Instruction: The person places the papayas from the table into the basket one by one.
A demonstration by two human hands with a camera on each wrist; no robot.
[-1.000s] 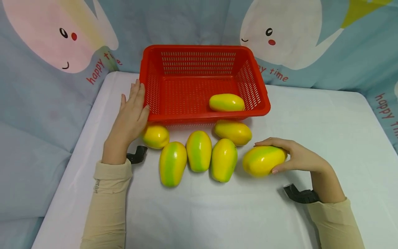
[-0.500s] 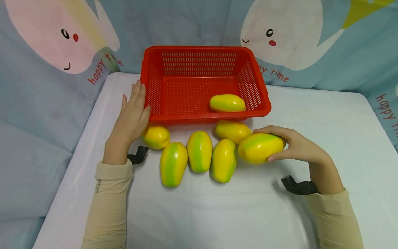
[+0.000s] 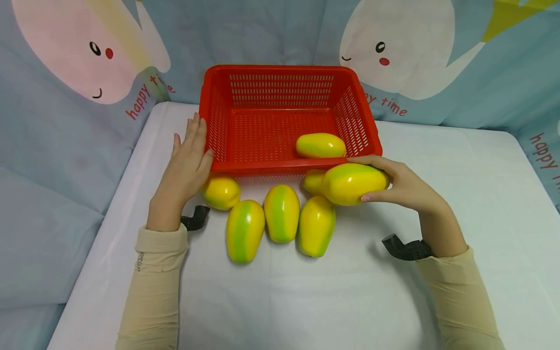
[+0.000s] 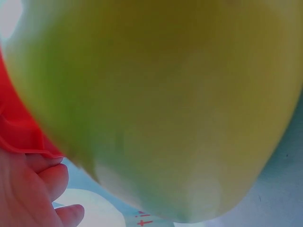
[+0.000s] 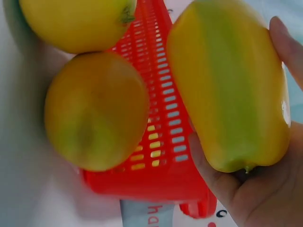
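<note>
My right hand (image 3: pixel 404 187) grips a yellow papaya with a green stripe (image 3: pixel 356 184) from its right end, thumb on the near side and fingers on the far side. That papaya is raised by the front rim of the red basket (image 3: pixel 262 166) and partly covers another papaya (image 3: pixel 312 182) behind it. In the right wrist view, the held papaya (image 5: pixel 227 90) lies against the palm. My left hand (image 3: pixel 183 160) rests along the basket's left rim with its fingers straight. A single papaya (image 3: pixel 321 146) lies inside the basket at the front right.
Before the basket lie more papayas: one by my left wrist (image 3: pixel 221 192), then a striped one (image 3: pixel 245 231), a middle one (image 3: pixel 282 214) and a right one (image 3: pixel 317 226). A white cloth (image 3: pixel 280 301) covers the table. A patterned blue curtain (image 3: pixel 271 34) hangs behind.
My right hand has lifted the papaya away from me and slightly left, from the table to the basket's front rim. The left hand stays at the rim.
</note>
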